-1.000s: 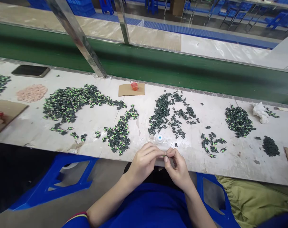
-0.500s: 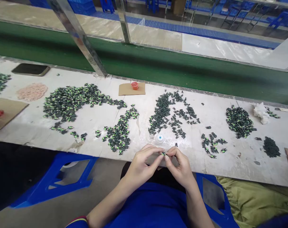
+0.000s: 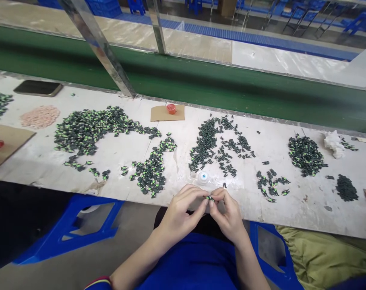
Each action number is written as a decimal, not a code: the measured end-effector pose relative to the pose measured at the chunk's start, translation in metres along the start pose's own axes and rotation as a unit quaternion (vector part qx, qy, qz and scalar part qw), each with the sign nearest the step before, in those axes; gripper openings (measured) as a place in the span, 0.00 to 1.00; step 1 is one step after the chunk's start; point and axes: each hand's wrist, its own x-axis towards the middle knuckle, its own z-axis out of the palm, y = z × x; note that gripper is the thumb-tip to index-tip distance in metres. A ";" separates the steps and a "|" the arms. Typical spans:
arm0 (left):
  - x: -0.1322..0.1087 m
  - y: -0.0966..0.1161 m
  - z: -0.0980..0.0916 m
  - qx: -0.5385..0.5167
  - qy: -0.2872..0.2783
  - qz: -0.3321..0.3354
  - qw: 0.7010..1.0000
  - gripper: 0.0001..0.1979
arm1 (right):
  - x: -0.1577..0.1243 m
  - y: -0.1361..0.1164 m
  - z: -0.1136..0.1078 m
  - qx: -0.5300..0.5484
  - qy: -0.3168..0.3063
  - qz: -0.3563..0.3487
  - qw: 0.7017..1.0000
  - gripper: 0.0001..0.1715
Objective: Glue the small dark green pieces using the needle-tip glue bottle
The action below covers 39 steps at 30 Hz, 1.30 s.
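Near the table's front edge, my left hand [image 3: 183, 211] and my right hand [image 3: 229, 213] meet fingertip to fingertip. Pinched between them is a small dark piece with bright green marks [image 3: 209, 197]; the fingers cover part of it. Just beyond stands a small white bottle with a blue tip [image 3: 203, 177]. One loose dark piece [image 3: 224, 185] lies close to my right fingers. Past the bottle spreads a heap of small dark parts [image 3: 205, 141]. To the left is a pile of black-and-green pieces [image 3: 149, 175], and to the right a smaller scattered group [image 3: 271, 184].
A larger black-and-green heap [image 3: 86, 129] and pale pink parts [image 3: 40, 117] lie left. A red-filled cup [image 3: 171, 108] sits on cardboard [image 3: 158, 114]. Further right are another heap [image 3: 306, 155], dark parts [image 3: 346, 187] and crumpled white tissue [image 3: 334, 143]. A green wall [image 3: 216, 88] borders the table's back.
Both hands have shifted very slightly, and the small piece between their fingertips sits at a different tilt. Things on the table lie as before.
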 end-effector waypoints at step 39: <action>0.069 -0.090 -0.051 0.369 -0.048 0.031 0.928 0.06 | 0.006 0.026 -0.012 0.068 0.188 0.110 0.974 0.19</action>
